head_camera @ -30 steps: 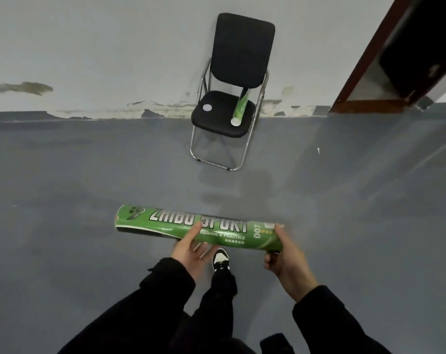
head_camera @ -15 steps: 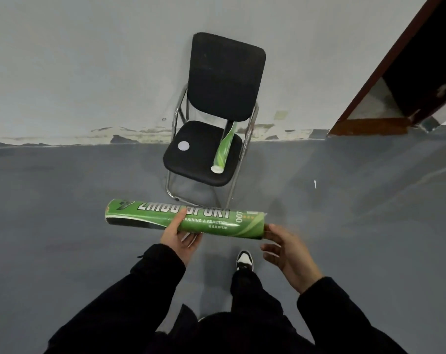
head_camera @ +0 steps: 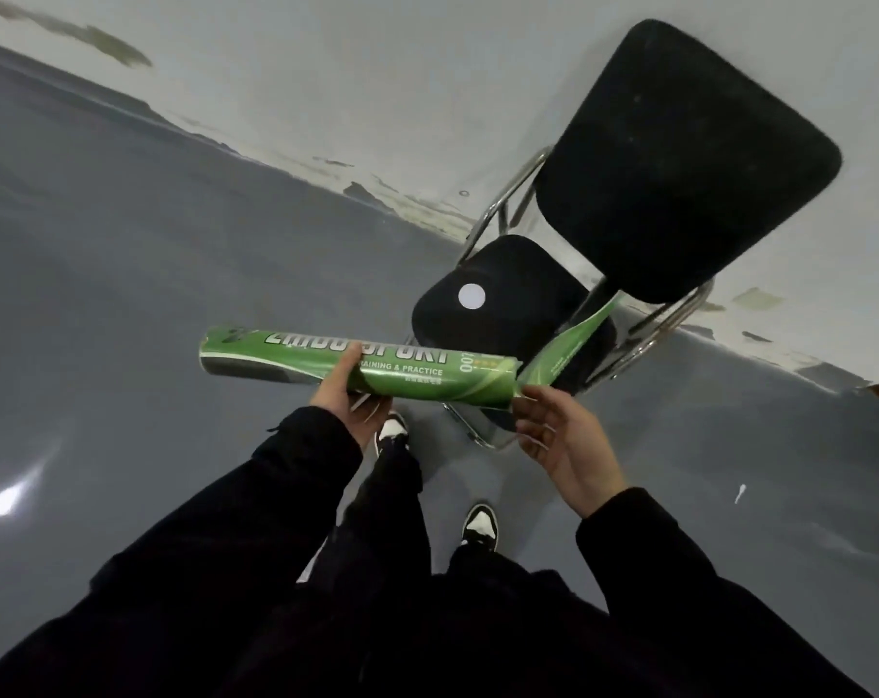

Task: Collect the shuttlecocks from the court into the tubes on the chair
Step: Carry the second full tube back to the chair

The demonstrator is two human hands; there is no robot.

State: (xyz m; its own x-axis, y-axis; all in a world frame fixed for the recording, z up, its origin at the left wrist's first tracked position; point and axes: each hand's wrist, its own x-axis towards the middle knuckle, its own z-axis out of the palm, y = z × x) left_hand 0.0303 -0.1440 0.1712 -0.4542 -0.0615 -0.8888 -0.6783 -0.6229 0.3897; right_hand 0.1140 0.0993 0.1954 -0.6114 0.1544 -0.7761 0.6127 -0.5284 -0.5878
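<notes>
A long green shuttlecock tube (head_camera: pixel 427 377) lies level in front of me, just short of the black chair (head_camera: pixel 508 294). My left hand (head_camera: pixel 349 400) grips it from below near its middle. My right hand (head_camera: pixel 561 438) is at the tube's right end, fingers spread, fingertips touching or nearly touching the rim. A second green tube (head_camera: pixel 571 352) leans on the chair seat against the backrest. A white round cap (head_camera: pixel 471 296) lies on the seat. No shuttlecock is visible.
The chair stands against a white wall (head_camera: pixel 377 93) with peeling paint at its base. Grey court floor (head_camera: pixel 125 319) spreads to the left and right. A small white scrap (head_camera: pixel 740 492) lies on the floor at right. My shoes (head_camera: pixel 480 526) are just short of the chair's frame.
I have walked up to the chair, which now looms close and tilted in view. My right hand has loosened from the tube's end and its fingers have spread.
</notes>
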